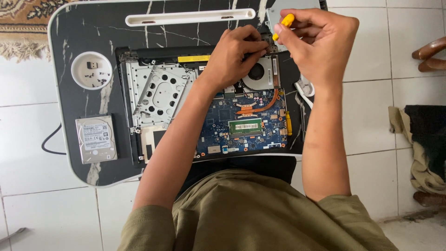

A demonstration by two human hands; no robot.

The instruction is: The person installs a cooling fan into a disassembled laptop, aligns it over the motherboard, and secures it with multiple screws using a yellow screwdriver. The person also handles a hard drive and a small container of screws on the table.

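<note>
Far to the left of our hands, on the dark marbled desk (79, 37), we see a round white cup recess (91, 70) holding small dark screws and a tiny black plug, and below it a silver hard drive (96, 139) lying flat, well apart from both hands. Nearer, just left of our left forearm, the opened laptop (153, 116) shows its bare metal drive bay (158, 95). Our left hand (236, 58) rests curled on the upper part of the laptop, fingertips pressed down beside the round cooling fan (257, 74); we cannot tell whether it pinches anything. Below that hand lie the copper heat pipe (260, 108) and the blue circuit board (223, 125) with its green memory stick (245, 127). Above the left hand a white slot (186, 17) runs along the far edge of the desk. Our right hand (318, 39) is closed around a yellow-handled screwdriver (283, 25), held at the laptop's upper corner, touching distance from the left fingertips. Right of that hand, on the white tiled floor (371, 121), lies a crumpled cloth (420, 158).
</note>
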